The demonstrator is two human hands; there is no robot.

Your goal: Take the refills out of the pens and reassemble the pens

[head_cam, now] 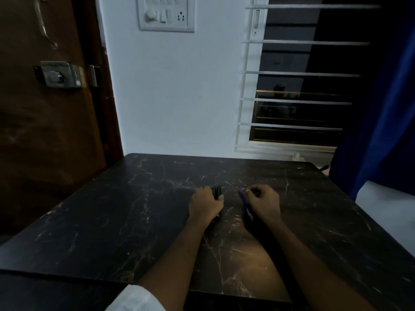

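- Fingers [221,197] of the left hand [205,205] are curling tight round a bundle of dark pens [217,191]. The count is unclear in the dim light.
- Fingers [253,189] of the right hand [263,204] are pinching thin blue pieces [243,202]; can't tell if pens or refills.
- Both hands are sitting near the middle of the marble table [112,221], slightly apart, low over the top.
- Forearms are crossing the table's near edge, with a white sleeve [134,299] showing there.
- A barred window [292,86] is standing past the table's far right corner, and a wooden door [45,97] off its left side.
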